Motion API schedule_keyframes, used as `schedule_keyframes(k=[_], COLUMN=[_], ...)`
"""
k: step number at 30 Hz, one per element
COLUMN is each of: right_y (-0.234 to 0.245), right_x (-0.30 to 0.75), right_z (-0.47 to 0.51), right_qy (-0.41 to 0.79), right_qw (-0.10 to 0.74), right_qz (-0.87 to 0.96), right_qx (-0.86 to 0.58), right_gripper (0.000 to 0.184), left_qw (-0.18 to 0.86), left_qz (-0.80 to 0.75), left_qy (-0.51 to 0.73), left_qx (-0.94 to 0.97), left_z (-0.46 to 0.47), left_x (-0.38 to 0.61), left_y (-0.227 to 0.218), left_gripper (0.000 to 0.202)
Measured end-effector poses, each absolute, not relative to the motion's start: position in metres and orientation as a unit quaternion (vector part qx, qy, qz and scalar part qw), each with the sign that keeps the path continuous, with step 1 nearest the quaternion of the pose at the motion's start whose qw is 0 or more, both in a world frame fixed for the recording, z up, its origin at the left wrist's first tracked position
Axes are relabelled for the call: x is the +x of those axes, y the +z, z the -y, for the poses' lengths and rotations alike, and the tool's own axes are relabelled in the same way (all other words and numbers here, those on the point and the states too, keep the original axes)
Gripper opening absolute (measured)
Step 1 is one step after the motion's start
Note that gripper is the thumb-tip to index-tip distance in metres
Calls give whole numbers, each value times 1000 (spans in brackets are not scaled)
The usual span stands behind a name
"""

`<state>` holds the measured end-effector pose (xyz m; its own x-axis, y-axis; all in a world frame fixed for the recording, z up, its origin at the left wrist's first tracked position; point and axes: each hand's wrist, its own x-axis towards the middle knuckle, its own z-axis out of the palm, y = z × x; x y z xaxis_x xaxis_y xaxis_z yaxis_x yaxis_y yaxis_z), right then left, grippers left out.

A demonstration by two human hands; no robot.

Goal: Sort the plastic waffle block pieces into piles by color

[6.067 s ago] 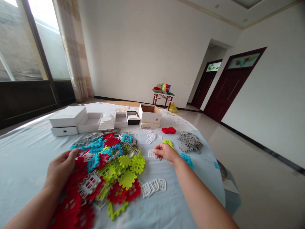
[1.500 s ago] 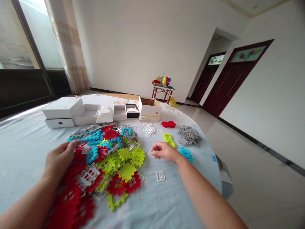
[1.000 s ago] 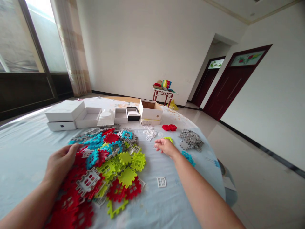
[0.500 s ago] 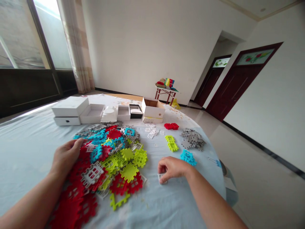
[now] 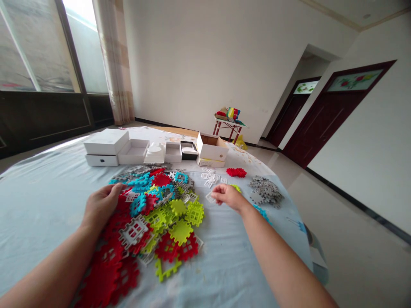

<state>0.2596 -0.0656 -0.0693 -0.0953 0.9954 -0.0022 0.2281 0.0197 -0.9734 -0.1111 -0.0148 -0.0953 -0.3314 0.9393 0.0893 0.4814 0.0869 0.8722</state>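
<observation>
A heap of flat plastic building tiles (image 5: 154, 214) in red, blue, lime and grey lies on the light blue tablecloth (image 5: 38, 201). My left hand (image 5: 102, 205) rests on the heap's left side, fingers curled over red tiles. My right hand (image 5: 228, 196) is out past the heap's right edge, pinching a small white window piece (image 5: 210, 197) just above the cloth. Beyond it lie several loose small white window pieces (image 5: 212, 177), a lime stack (image 5: 236, 187) partly hidden by the hand, a red stack (image 5: 236, 172) and a grey pile (image 5: 266, 191).
White boxes (image 5: 107, 146) and open trays (image 5: 173, 152) line the table's far side, with a cardboard box (image 5: 212, 149). A blue stack (image 5: 262, 211) sits by my right forearm near the table's right edge. A small red table (image 5: 228, 126) stands by the far wall.
My right hand picked up the lone white window piece near the front of the cloth and carried it forward toward the other white pieces. My left hand stayed on the heap.
</observation>
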Motion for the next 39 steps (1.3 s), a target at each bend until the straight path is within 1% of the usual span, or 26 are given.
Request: schedule_keyframes(k=[2,3,4,6,8,10,13,15,17,18,22,23,24,27,28,31,34,37,39], right_y=[-64,-63,-64,-68,-77,-83,-81,-75,-70,-70,-76,-78,-80,-84,-85,-85,-82,-80,-82], right_x=[259,258,257,252,246,239,228,223,219,218,217,218,219,223,223,224,229,242,252], right_z=[50,45,42,43,53,70,98,113,122,124,123,122,121,119,119,117,116,114,112], right_qy=[431,418,409,401,401,391,332,285,246,228,163,152,143,127,123,126,151,202,243], right_qw=[531,571,589,568,505,435,335,273,230,221,238,244,248,252,257,288,337,375,362], right_qz=[501,462,434,432,491,579,710,782,824,833,834,834,835,839,839,827,786,717,679], right_qx=[-531,-535,-545,-574,-585,-568,-523,-482,-455,-453,-471,-471,-470,-465,-463,-465,-495,-552,-591], right_gripper=[32,34,37,39,37,37,43,51,56,55,26,23,23,35,36,26,21,28,34], left_qw=[259,257,256,254,252,251,254,254,254,256,269,270,270,265,263,265,261,255,224], left_qz=[-690,-691,-691,-690,-689,-688,-688,-691,-698,-702,-716,-717,-718,-720,-722,-721,-720,-722,-719], left_qy=[436,436,436,437,437,438,438,438,432,429,417,417,418,418,416,413,410,404,404], left_qx=[516,517,517,519,520,521,520,516,511,507,492,488,486,486,487,489,495,501,519], left_z=[15,16,16,16,15,13,12,12,12,13,14,14,14,15,14,13,11,10,10], left_x=[-110,-110,-110,-111,-111,-112,-112,-112,-112,-112,-111,-110,-110,-110,-110,-111,-114,-115,-116], left_y=[-94,-93,-93,-93,-94,-95,-97,-97,-96,-96,-93,-92,-92,-91,-91,-93,-96,-98,-100], left_gripper=[46,46,46,46,47,47,46,45,44,43,44,44,45,46,45,45,47,46,45])
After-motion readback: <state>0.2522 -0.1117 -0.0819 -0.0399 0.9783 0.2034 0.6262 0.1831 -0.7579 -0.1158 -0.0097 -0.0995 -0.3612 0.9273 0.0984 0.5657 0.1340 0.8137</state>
